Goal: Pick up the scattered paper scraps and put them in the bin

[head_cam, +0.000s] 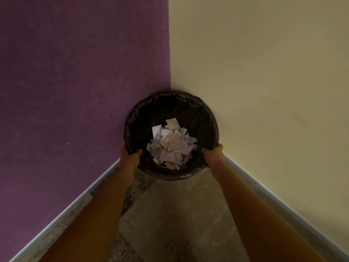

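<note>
Paper scraps (171, 146) heaped in bin (190, 103); left hand (130, 155), right hand (213, 153) fingers gripping rim

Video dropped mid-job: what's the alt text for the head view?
A left hand and a right hand grip opposite sides of a black-lined round bin with a pile of paper scraps inside. The bin is in a corner between a purple wall and a cream wall.
</note>
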`<state>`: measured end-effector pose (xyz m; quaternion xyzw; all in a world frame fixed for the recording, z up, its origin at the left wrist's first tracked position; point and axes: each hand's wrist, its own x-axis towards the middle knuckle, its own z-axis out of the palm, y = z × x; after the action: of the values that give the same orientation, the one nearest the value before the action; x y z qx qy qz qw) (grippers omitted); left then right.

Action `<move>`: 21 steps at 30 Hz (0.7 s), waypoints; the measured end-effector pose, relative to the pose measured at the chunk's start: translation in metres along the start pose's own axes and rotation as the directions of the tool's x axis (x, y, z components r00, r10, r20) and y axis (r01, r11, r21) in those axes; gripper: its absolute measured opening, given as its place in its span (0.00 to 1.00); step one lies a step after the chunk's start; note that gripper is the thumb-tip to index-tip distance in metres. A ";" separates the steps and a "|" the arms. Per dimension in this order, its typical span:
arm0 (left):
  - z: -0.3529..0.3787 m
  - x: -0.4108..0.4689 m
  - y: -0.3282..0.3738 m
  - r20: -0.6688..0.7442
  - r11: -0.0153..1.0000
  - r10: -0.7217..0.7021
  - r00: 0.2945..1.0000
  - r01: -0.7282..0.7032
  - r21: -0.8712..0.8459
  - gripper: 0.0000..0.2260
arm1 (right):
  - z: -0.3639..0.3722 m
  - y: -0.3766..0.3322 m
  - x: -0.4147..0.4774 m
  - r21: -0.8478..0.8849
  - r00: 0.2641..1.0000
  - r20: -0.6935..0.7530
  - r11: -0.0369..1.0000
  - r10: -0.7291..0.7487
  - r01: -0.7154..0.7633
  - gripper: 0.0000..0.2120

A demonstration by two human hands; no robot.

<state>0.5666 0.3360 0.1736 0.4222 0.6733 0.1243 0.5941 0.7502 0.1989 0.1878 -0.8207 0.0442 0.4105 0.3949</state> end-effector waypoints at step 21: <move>-0.025 -0.170 0.064 0.127 0.892 0.155 0.980 -0.194 0.408 0.24 | -0.090 -0.035 -0.130 -0.185 0.953 -0.099 0.947 -0.285 0.264 0.19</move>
<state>0.5601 0.2621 0.3412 0.6038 0.6156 0.0107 0.5063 0.7363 0.1287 0.3333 -0.8733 -0.0814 0.3018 0.3736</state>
